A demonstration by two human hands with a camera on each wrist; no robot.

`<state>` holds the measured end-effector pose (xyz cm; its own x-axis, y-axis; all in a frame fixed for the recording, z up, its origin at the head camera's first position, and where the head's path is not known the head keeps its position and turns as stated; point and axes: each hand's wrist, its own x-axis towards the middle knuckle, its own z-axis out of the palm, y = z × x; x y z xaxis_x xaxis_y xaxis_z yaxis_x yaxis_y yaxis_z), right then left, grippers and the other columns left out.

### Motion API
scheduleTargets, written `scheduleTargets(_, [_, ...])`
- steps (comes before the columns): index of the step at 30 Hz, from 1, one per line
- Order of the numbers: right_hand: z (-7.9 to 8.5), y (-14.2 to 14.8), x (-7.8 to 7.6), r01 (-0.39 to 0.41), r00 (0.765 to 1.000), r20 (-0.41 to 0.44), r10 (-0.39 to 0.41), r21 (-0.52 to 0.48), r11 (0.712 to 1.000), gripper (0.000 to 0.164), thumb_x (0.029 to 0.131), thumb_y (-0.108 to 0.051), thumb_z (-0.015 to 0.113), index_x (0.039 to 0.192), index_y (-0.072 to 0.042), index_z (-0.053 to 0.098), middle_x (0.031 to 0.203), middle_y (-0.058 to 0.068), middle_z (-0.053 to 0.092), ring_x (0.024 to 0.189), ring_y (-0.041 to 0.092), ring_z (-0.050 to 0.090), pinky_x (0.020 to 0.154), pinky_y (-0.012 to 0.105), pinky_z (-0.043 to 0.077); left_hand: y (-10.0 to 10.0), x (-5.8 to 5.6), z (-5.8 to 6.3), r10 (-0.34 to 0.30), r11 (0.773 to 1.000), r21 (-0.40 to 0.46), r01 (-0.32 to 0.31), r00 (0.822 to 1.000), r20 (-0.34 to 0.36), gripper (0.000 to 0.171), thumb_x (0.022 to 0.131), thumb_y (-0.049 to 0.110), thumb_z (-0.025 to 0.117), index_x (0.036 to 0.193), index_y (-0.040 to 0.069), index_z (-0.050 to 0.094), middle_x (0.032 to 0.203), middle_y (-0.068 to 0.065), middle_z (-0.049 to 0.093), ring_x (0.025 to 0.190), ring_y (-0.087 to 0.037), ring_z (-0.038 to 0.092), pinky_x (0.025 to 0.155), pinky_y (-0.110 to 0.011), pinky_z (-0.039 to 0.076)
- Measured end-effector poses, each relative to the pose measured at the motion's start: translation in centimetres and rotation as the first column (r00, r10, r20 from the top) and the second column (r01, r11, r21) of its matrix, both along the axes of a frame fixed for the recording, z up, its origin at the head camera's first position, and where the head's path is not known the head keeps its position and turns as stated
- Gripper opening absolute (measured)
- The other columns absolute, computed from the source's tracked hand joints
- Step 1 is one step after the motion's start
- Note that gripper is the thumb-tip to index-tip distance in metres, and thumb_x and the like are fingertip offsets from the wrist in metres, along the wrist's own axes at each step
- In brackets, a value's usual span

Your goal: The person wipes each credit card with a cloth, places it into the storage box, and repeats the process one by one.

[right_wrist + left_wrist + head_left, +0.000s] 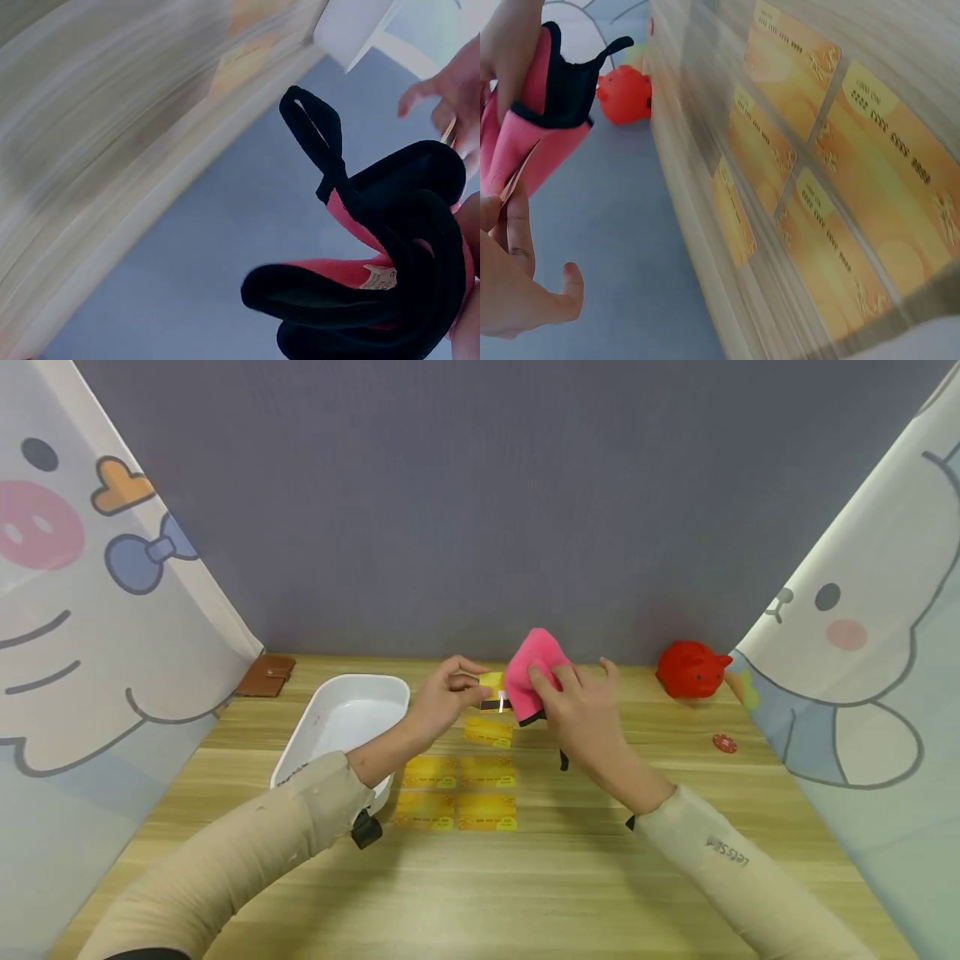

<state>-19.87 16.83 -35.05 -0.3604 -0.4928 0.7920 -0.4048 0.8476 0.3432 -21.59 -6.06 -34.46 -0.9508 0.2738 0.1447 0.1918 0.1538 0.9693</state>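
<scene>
My left hand (444,703) pinches a yellow bank card (491,683) between thumb and fingers, and a dark stripe shows across it. My right hand (588,717) grips a bunched pink fabric piece (531,672) with black trim and a black hanging loop (315,131). A small pale label (379,277) shows among its folds. In the left wrist view the card's edge is right against the pink fabric. Below the hands, several more golden bank cards (487,812) lie on the table, set out in rows with narrow gaps.
A white tray (288,760) stands on the left, partly behind my left forearm. At the back left lies a brown wallet (266,676). A red piggy bank (691,670) sits at the back right, with a red poker chip (724,743) in front. A grey wall (480,510) bounds the wooden table (465,893).
</scene>
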Motion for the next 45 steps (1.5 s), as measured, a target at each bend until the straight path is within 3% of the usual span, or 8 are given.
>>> scheduleTargets(6, [0.4, 2.5, -0.9, 0.022, 1.0, -0.007, -0.022, -0.044, 0.999, 0.025, 0.088, -0.004, 0.068, 0.111, -0.013, 0.072, 0.088, 0.015, 0.069, 0.074, 0.035, 0.062, 0.081, 0.059, 0.049, -1.2, 0.0, 0.7, 0.041, 0.999, -0.031, -0.041, 0.999, -0.004, 0.03, 0.096, 0.013, 0.068, 0.125, 0.012, 0.06, 0.107, -0.014, 0.073, 0.097, -0.032, 0.068, 0.093, -0.043, 0.055])
scheduleTargets(11, [1.2, 3.3, -0.7, -0.001, 0.998, -0.062, -0.006, -0.108, 0.994, 0.023, 0.088, -0.002, 0.064, 0.107, -0.012, 0.072, 0.085, 0.016, 0.066, 0.069, 0.036, 0.058, 0.079, 0.059, 0.048, -1.8, -0.2, 0.6, 0.057, 0.998, 0.026, -0.056, 0.998, -0.021, 0.033, 0.096, 0.009, 0.067, 0.128, 0.009, 0.059, 0.102, -0.012, 0.072, 0.097, -0.039, 0.066, 0.088, -0.039, 0.058])
scheduleTargets(16, [2.4, 2.3, 0.1, -0.045, 0.994, -0.109, 0.031, -0.13, 0.99, 0.016, 0.095, -0.007, 0.059, 0.106, -0.012, 0.069, 0.086, 0.016, 0.066, 0.069, 0.037, 0.058, 0.081, 0.061, 0.049, -1.4, -0.1, 0.8, 0.063, 0.997, 0.043, -0.062, 0.997, -0.036, 0.032, 0.096, 0.008, 0.067, 0.128, 0.008, 0.058, 0.097, -0.005, 0.071, 0.097, -0.041, 0.067, 0.086, -0.044, 0.059])
scheduleTargets(20, [2.9, 0.9, 0.7, -0.089, 0.987, -0.143, 0.072, -0.117, 0.989, 0.016, 0.096, -0.008, 0.058, 0.107, -0.012, 0.069, 0.086, 0.015, 0.067, 0.069, 0.036, 0.059, 0.081, 0.059, 0.05, -0.6, 0.0, 0.8, 0.052, 0.997, 0.055, -0.05, 0.998, -0.044, 0.031, 0.096, 0.009, 0.067, 0.126, 0.007, 0.059, 0.097, -0.007, 0.071, 0.094, -0.038, 0.067, 0.085, -0.048, 0.059])
scheduleTargets(23, [2.8, -0.1, 1.0, -0.106, 0.983, -0.16, 0.09, -0.098, 0.989, 0.016, 0.096, -0.009, 0.059, 0.107, -0.013, 0.07, 0.086, 0.013, 0.068, 0.069, 0.034, 0.06, 0.078, 0.056, 0.051, -0.1, 0.0, 0.8, 0.044, 0.998, 0.055, -0.041, 0.998, -0.055, 0.03, 0.096, 0.009, 0.068, 0.125, 0.008, 0.06, 0.098, -0.01, 0.072, 0.09, -0.033, 0.069, 0.08, -0.042, 0.061])
scheduleTargets(34, [1.8, -1.4, 0.9, -0.138, 0.987, -0.089, 0.133, -0.045, 0.989, 0.025, 0.091, -0.006, 0.067, 0.115, -0.012, 0.069, 0.091, 0.013, 0.068, 0.07, 0.032, 0.059, 0.054, 0.042, 0.047, 1.1, 0.2, 1.1, 0.02, 0.996, 0.086, -0.012, 0.996, -0.088, 0.026, 0.097, 0.007, 0.065, 0.122, 0.004, 0.06, 0.099, -0.012, 0.074, 0.08, -0.013, 0.068, 0.079, -0.038, 0.06])
scheduleTargets(40, [1.7, -1.4, 0.8, -0.149, 0.987, -0.062, 0.145, -0.053, 0.987, 0.028, 0.089, -0.003, 0.069, 0.116, -0.011, 0.069, 0.09, 0.014, 0.067, 0.069, 0.032, 0.058, 0.052, 0.041, 0.048, 1.4, 0.3, 1.1, 0.01, 0.994, 0.11, 0.0, 0.996, -0.089, 0.024, 0.097, 0.004, 0.064, 0.12, 0.002, 0.059, 0.098, -0.013, 0.074, 0.078, -0.01, 0.066, 0.076, -0.033, 0.058])
scheduleTargets(45, [1.5, -1.3, 0.8, -0.143, 0.99, -0.015, 0.142, -0.054, 0.988, 0.032, 0.086, -0.002, 0.072, 0.116, -0.011, 0.069, 0.091, 0.014, 0.067, 0.071, 0.031, 0.059, 0.051, 0.04, 0.05, 1.5, 0.3, 1.0, -0.013, 0.993, 0.112, 0.025, 0.994, -0.109, 0.023, 0.097, 0.001, 0.063, 0.119, 0.0, 0.058, 0.101, -0.019, 0.074, 0.08, -0.011, 0.066, 0.082, -0.035, 0.057])
